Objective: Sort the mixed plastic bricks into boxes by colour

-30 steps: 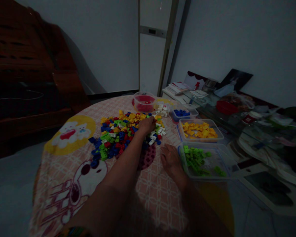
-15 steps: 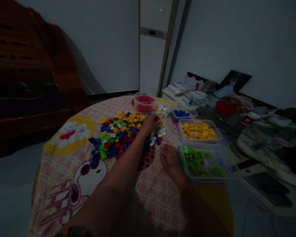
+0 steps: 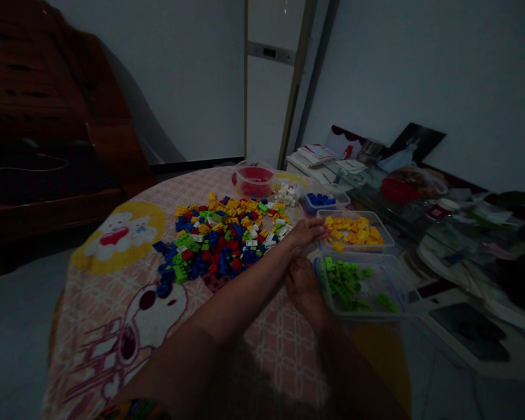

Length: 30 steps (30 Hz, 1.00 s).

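Yellow bricks [image 3: 362,233] sit in a clear tub [image 3: 367,249] on the right side of the table; my left hand [image 3: 305,233] reaches across to its left rim, fingers extended over the edge. Can't tell if it grips a brick; dim and blurry at the fingertips. My right hand [image 3: 304,286] lies on the tablecloth [image 3: 280,350] just left of the near tub [image 3: 376,316], fingers loosely bent, palm down; can't see whether anything is under them. Looks like it's parked there for support, wrist close to the tub.

Main brick pile [image 3: 219,245] spreads over the left and middle of the cloth, probably kept loose so single pieces can be picked out. Tubs line the right, within easy reach I'd say, one colour each: green bricks [image 3: 345,286] near, yellow in the middle, blue bricks [image 3: 320,199] farther off. White bricks [image 3: 286,194] heap at the far side, beside a round tub [image 3: 271,184] with reddish contents, details unclear.

Look of the pieces: small, studded, plastic-looking, strong colours. Pile is mixed blue, red, green, yellow and white, lying at all angles; yellow gathers at the far side, blue more at the near left. Green ones bunch up in the left part of their tub.
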Motion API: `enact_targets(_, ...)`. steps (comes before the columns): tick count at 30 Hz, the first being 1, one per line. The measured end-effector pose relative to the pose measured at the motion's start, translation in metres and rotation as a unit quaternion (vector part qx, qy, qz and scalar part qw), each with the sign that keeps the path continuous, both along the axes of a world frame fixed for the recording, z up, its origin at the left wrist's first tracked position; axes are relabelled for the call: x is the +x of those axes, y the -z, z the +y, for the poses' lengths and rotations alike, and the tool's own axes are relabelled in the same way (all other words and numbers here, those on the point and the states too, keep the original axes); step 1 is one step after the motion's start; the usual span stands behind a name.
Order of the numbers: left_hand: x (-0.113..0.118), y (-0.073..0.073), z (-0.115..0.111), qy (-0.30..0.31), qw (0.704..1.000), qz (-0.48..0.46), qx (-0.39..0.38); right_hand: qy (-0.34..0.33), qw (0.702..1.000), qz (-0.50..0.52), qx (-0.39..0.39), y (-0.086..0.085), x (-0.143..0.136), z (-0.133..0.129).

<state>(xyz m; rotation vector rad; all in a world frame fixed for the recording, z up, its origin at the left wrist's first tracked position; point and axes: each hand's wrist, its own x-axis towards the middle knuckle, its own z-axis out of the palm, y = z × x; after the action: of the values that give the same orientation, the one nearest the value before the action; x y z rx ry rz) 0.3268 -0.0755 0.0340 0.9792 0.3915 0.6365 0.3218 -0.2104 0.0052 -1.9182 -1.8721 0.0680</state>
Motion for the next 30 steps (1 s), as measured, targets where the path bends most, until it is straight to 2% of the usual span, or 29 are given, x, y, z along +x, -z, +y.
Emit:
enact_targets(2,-0.004,-0.002,0.007,-0.022,0.999,0.004,0.033,-0.003,1.0,0.007,0.008,0.001,0.0,-0.001)
enact_targets(6,-0.022,-0.008,0.029,-0.06,0.978,0.054,0.192,0.015,0.999,0.013,0.037,0.007,-0.001,-0.004)
enact_targets(9,-0.031,-0.011,0.032,-0.039,0.95,0.093,0.295,0.03,0.999,0.008,0.025,0.009,-0.002,-0.003)
enact_targets(11,-0.032,-0.011,0.027,-0.001,0.918,0.137,0.372,0.033,0.999,0.005,0.012,0.008,-0.002,-0.002)
enact_targets(15,-0.03,-0.011,0.015,0.07,0.809,0.227,0.537,0.023,1.0,0.008,0.008,0.005,-0.002,-0.001)
enact_targets(18,-0.034,-0.008,0.014,0.125,0.756,0.252,0.591,0.024,1.0,0.009,0.011,0.005,-0.002,-0.001)
enact_targets(20,-0.038,-0.008,0.016,0.151,0.751,0.245,0.595,0.028,1.0,0.011,0.006,0.005,-0.002,0.0)
enact_targets(26,-0.039,-0.008,0.016,0.209,0.783,0.171,0.56,0.031,0.999,0.006,-0.021,0.001,-0.002,0.001)
enact_targets(30,-0.036,-0.004,0.014,0.204,0.79,0.187,0.547,0.03,1.0,0.005,-0.006,0.002,-0.002,0.001)
